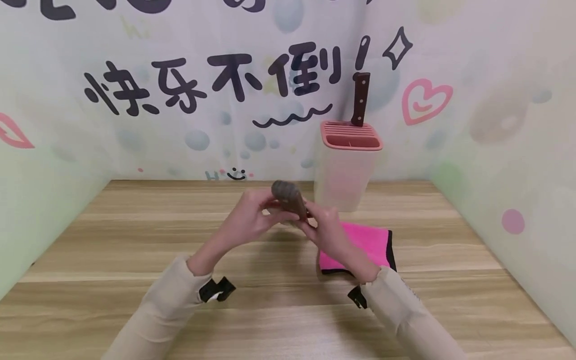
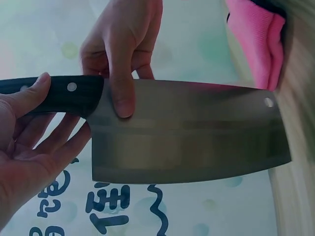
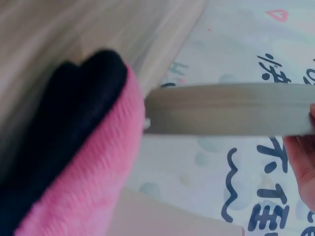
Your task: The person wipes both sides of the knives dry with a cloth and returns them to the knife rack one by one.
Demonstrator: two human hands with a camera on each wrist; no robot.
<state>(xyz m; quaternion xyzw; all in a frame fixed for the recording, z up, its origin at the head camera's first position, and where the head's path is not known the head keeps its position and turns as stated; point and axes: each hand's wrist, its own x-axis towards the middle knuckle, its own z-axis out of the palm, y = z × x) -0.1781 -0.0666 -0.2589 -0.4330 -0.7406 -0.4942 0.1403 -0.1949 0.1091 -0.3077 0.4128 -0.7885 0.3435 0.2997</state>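
Above the wooden table, a cleaver (image 2: 197,142) with a dark riveted handle and a broad steel blade is held in both hands. My left hand (image 1: 245,222) grips the handle, its thumb laid along the near side in the left wrist view. Close to the handle, my right hand (image 2: 123,39) pinches the blade's upper part, with the thumb on the face seen there. Only the handle end shows clearly in the head view; the blade is mostly hidden. The right wrist view shows the blade (image 3: 226,110) at a slant, with part of a hand at the right edge.
A folded pink cloth (image 1: 366,242) with black edging lies on the table (image 1: 135,235), partly beneath my right forearm. Behind it stands a whitish knife block (image 1: 344,175) with a pink slotted top. One brown-handled knife (image 1: 360,100) stands in it. A printed backdrop encloses the table's back and sides.
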